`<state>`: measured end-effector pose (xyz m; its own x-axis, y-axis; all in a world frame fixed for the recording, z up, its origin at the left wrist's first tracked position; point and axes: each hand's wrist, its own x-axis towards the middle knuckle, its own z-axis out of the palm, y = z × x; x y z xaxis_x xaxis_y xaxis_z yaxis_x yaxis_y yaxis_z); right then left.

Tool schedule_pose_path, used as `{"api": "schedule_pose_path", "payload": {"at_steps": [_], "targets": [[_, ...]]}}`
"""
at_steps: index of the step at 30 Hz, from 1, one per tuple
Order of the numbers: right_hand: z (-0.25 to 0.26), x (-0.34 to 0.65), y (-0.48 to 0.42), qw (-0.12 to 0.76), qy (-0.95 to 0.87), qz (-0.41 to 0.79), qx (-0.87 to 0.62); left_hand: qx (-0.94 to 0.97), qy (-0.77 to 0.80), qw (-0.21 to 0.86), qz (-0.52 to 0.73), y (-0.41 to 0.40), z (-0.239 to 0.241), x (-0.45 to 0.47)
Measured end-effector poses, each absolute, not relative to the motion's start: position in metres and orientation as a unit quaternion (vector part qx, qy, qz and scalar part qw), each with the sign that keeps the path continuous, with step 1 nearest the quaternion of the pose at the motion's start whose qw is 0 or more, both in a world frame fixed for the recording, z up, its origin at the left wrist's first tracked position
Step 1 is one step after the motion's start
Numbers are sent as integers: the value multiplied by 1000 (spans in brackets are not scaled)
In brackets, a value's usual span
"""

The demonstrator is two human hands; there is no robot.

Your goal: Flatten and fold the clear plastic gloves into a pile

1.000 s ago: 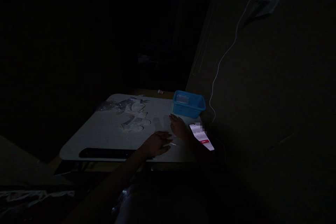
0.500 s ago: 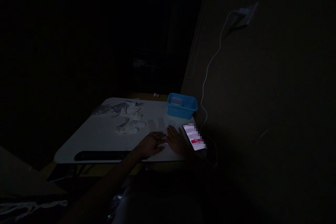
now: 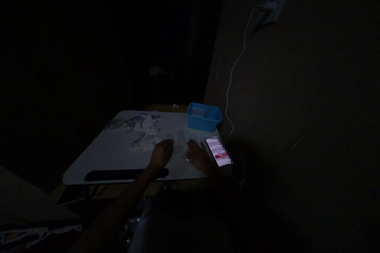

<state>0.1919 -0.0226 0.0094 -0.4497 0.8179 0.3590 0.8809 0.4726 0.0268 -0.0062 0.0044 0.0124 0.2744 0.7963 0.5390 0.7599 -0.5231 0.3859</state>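
My left hand (image 3: 161, 154) is over the white table (image 3: 113, 158), its fingers bent down and closed. Whatever they may grip is hidden in the dark. Thin translucent pieces (image 3: 180, 137) lie just beyond, between my two hands. Flat on the tabletop rests my right hand (image 3: 199, 157), fingers stretched forward and a little apart. A small shiny bit (image 3: 187, 159) shows by its thumb. To the left of my left hand lies a cluster of whitish, crumpled-looking pieces (image 3: 145, 141).
A lit phone (image 3: 218, 152) lies right of my right hand. Behind it stands a blue basket (image 3: 203, 123) with a clear packet inside. Clear plastic bags (image 3: 118, 123) lie at the far left. A white cable (image 3: 236, 63) runs down the wall. The room is very dark.
My left hand has moved left and slightly away from me, apart from my right hand. Its fingers now look closed. My right hand stays in nearly the same place.
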Motion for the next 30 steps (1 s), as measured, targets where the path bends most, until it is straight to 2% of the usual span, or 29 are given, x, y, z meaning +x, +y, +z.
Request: {"api": "schedule_pose_path", "payload": {"at_steps": [8,12,18,30], "targets": [[11,200,-11,125,-849,-61,-510,820,519,-56,236,5,13,-4],[24,194,-17,130,-842,-51,-521,822,524,-58,216,4,15,-4],[22,173,-38,126,-904,-49,-405,821,532,-57,201,2,17,-3],[12,174,-35,147,-908,-47,-390,786,605,-67,103,22,17,6]]}}
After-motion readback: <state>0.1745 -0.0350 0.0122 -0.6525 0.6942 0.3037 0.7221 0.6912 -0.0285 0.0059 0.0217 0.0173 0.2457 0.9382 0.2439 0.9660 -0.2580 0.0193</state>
